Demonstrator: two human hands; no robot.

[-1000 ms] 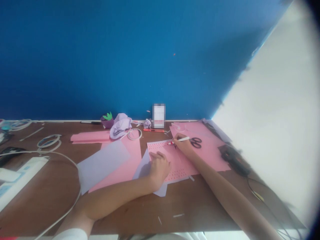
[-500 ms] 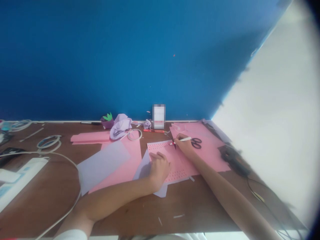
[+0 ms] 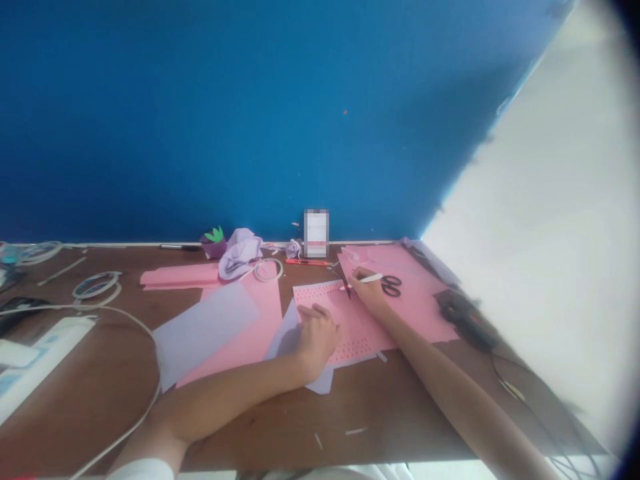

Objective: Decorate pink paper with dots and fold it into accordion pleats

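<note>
A pink sheet [image 3: 320, 305] with rows of small red marks along its top and lower edges lies on the table, partly over a lilac sheet [image 3: 286, 333]. My left hand [image 3: 319, 339] rests flat on the pink sheet, fingers apart, holding nothing. In my right hand [image 3: 364, 288] is a white marker [image 3: 373, 278] with a red tip. That tip points left, near the sheet's upper row of marks; contact is too small to tell. Just right of my right hand lie scissors [image 3: 391, 287], their blades largely hidden by the hand.
Larger pink paper [image 3: 425, 300] spreads to the right. Farther left are a lilac sheet [image 3: 205, 327], crumpled lilac paper [image 3: 241, 253] and a tape roll [image 3: 269, 270]. An orange cutter [image 3: 307, 262] lies by the blue wall. A power strip [image 3: 47, 360] and cable occupy the left.
The whole view has shifted very slightly. Both hands and the marker stay in nearly the same places on the paper.
</note>
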